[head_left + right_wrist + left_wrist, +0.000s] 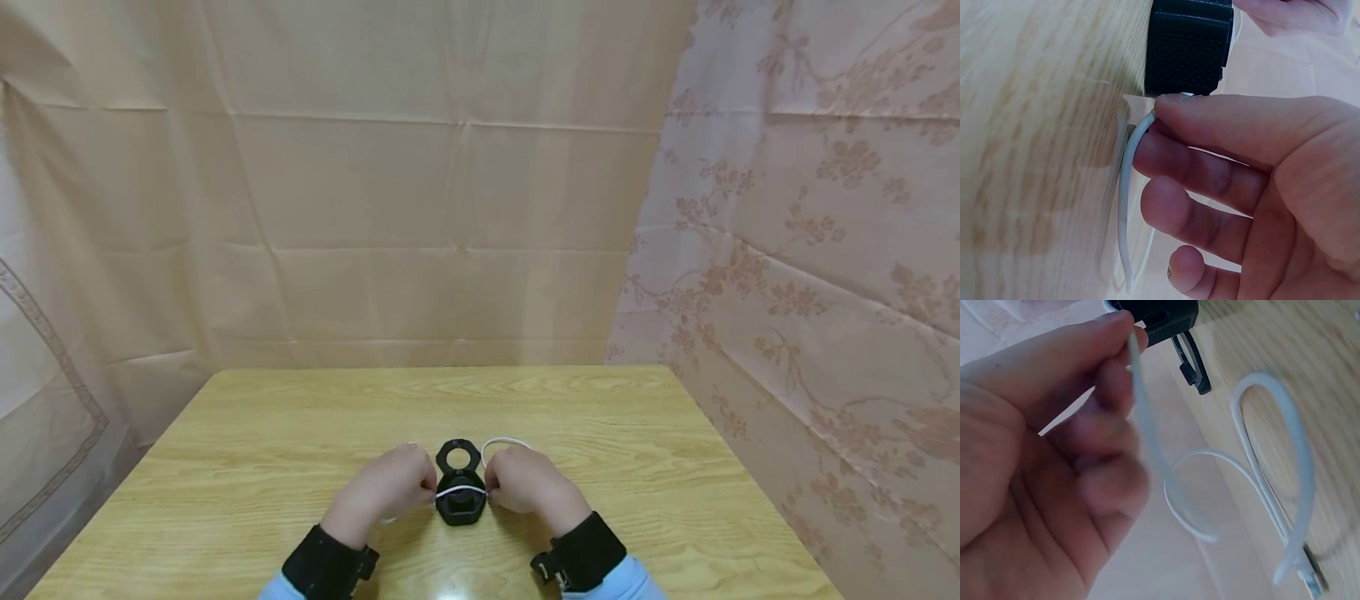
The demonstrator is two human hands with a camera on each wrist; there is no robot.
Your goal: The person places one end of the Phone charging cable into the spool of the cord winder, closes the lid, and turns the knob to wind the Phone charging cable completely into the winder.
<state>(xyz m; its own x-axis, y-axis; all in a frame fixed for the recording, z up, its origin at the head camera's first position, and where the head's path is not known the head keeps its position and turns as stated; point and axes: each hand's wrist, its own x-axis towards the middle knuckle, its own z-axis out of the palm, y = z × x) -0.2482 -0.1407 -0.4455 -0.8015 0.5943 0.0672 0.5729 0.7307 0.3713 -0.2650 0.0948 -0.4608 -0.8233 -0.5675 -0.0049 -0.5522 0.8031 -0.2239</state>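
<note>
Nearest the head camera are the 2 blue sleeves (621,583), at 5 and 7 o'clock, each ending in a black band (588,550) that seems to be the mount for its wrist camera. Ahead of them, the black case (461,517) sits on the bench (225,467), midway between the hands. Its lid (444,459) is open on the 12 o'clock side, presumably to leave the body accessible from above.

At the case's 9 o'clock, the left hand (393,482) pinches the white cable (461,488) between thumb and index finger; its other fingers curl loosely. At 3 o'clock, the right hand (528,482) has a like grip, thumb against index finger, close to the case wall. Holding at 2 points on opposite sides probably keeps the short span controlled as it crosses the body. Whether that span touches the case or passes just above it, I cannot tell. The bench bears the case, which would explain why both hands can be given to the cable.

Slack makes a loop (504,440) at the case's 1 o'clock. In the left wrist view, more cable hangs free, with a metal-tipped plug (1315,581) around 4 o'clock.
</note>
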